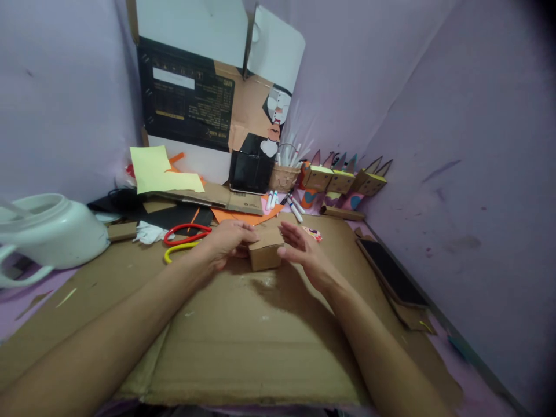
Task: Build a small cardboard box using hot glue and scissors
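A small brown cardboard box (266,250) sits on the cardboard sheet (243,341) that covers the table. At its left side is my left hand (228,240), the thumb on the box's top edge and the fingers curled at its side, partly hidden. My right hand (306,252) is at the box's right side with its fingers spread and the thumb tip at the near right corner. Just left of my left hand lie scissors with a red handle (186,233) and a yellow handle (174,252).
A white ceramic pot (65,231) stands at left. Behind are yellow paper (152,171), a large opened carton (186,98), a basket of markers (284,176) and cardboard animal figures (341,180). A dark phone-like slab (391,272) lies at right.
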Motion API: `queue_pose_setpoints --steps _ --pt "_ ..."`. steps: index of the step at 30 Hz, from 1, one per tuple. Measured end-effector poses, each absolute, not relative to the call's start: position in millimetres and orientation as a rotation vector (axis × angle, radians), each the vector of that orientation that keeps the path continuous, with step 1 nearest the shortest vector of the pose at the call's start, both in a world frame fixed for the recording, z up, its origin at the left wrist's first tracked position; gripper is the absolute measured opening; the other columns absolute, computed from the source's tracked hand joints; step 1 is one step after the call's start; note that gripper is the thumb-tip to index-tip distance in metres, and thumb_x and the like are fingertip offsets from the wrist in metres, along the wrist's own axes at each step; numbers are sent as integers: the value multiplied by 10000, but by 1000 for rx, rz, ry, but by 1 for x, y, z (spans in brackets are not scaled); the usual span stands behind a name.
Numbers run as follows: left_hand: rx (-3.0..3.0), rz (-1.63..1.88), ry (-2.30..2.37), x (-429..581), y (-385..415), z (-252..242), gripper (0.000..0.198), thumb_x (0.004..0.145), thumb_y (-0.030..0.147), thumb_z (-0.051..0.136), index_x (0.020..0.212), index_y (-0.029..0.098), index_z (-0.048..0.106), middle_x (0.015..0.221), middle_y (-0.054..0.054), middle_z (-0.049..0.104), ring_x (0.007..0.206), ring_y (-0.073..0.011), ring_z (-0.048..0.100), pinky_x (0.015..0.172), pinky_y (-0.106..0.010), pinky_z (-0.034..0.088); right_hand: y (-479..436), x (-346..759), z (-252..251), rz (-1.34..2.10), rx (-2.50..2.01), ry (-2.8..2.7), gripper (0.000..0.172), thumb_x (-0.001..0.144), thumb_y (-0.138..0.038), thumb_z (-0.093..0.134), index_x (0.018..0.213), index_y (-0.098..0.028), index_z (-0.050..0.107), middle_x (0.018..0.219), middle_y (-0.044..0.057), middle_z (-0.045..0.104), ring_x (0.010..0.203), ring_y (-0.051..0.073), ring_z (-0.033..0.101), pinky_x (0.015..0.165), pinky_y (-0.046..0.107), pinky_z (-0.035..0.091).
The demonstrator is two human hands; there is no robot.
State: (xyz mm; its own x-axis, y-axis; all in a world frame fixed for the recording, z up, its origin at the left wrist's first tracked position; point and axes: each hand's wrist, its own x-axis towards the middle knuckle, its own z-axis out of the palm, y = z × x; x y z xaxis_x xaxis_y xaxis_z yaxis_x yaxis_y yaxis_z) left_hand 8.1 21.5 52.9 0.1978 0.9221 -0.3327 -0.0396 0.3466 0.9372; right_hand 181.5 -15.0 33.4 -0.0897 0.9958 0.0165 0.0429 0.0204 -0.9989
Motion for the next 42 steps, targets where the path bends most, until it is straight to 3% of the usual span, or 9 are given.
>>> queue_pose_setpoints --steps 4,8,11,17,23,28,33,38,42 --pt "886 894 1117 4 21 51 132 624 83 666 704 127 570 581 0 583 561 -135 556 631 -335 508 -19 176 25 1053 -1174 -1667 882 597 -244 750 1375 -219 337 1384 112 444 1230 277 446 1006 424 357" --pt "779 909 1029 5 19 47 93 698 55 599 755 121 565 653 -22 599 609 -142 586 650 -336 527 -20 171 18 801 -1192 -1829 1002 577 -226 777 1422 -231 239 1418 116 353 1317 283 312 1092 451 225" --pt "709 882 940 9 17 44 120 756 39 509 827 101 585 735 -70 636 676 -175 622 670 -359 541 -17 173 15 650 -1216 -1802 1018 564 -216 785 1417 -236 230 1351 122 377 1265 294 360 1070 475 255" --pt "626 853 747 13 13 40 320 762 -28 411 984 95 607 859 -96 676 761 -199 649 733 -381 541 -12 180 18 759 -1068 -1500 903 531 -269 813 1307 -241 353 1223 115 475 1162 293 468 987 486 369" --pt "600 776 618 17 3 36 210 786 57 545 968 95 641 917 -114 681 797 -193 649 780 -345 514 -19 183 27 830 -905 -1386 681 673 -372 722 1277 -256 430 1268 99 508 1195 275 463 1041 479 298" --pt "640 800 667 24 -5 39 162 802 48 507 901 119 614 875 -79 668 805 -160 644 790 -308 514 -20 179 32 1114 -848 -1077 642 625 -344 744 1213 -246 503 1261 88 541 1125 281 533 953 444 412" --pt "771 805 878 19 1 41 188 709 -17 513 830 113 574 712 -52 642 630 -148 622 606 -291 530 -20 188 38 1186 -1101 -1079 729 624 -397 735 1272 -187 474 1091 98 631 912 258 624 787 388 496" --pt "904 992 1201 -9 26 47 246 636 -18 528 812 154 537 613 20 582 375 -53 413 356 -159 271 -23 202 58 635 -1376 -1715 703 688 -357 683 1331 -229 432 1234 86 582 1099 298 549 910 425 431" --pt "959 1025 1272 -19 34 47 201 646 37 550 806 157 559 600 12 590 378 -64 424 365 -171 258 -28 192 59 282 -1563 -2222 647 725 -273 610 1339 -219 415 1316 102 521 1167 316 501 944 459 394"
